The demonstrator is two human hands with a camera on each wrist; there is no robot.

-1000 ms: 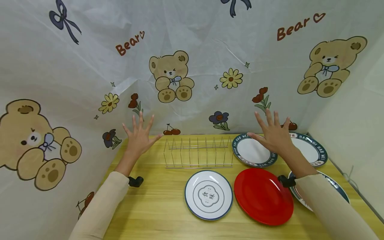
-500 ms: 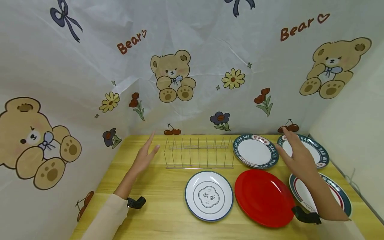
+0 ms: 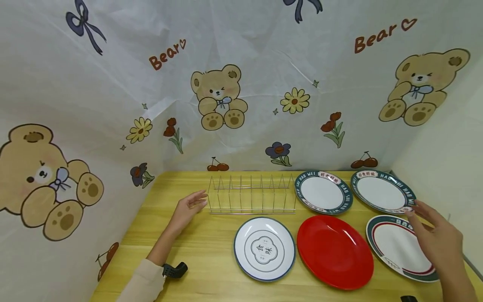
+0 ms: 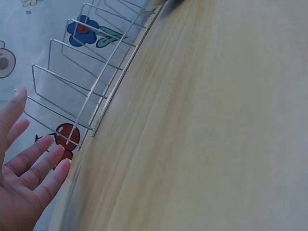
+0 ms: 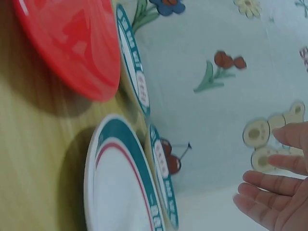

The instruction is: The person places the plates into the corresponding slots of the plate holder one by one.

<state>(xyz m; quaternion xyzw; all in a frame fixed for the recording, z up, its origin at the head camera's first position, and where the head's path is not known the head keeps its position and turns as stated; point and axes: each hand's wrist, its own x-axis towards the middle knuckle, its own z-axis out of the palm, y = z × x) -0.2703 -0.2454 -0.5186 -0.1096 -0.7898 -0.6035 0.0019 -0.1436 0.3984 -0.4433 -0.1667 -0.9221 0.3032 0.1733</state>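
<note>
- Head view: the wire rack (image 3: 252, 194) stands bare, every slot free, and all five plates lie flat on the worktop (image 3: 203, 251).
- Left hand (image 3: 190, 207), fingers relaxed and holding nothing, sits just beside the rack's left end.
- Right hand (image 3: 439, 237), fingers spread, hovers over the red-striped plate (image 3: 396, 247), gripping nothing.
- Nothing racked yet; everything's left to do, I'd say.

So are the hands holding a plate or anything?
No, nothing is held. The left hand is open beside the wire rack, and the right hand hovers open over the green-and-red-rimmed plate.
</note>
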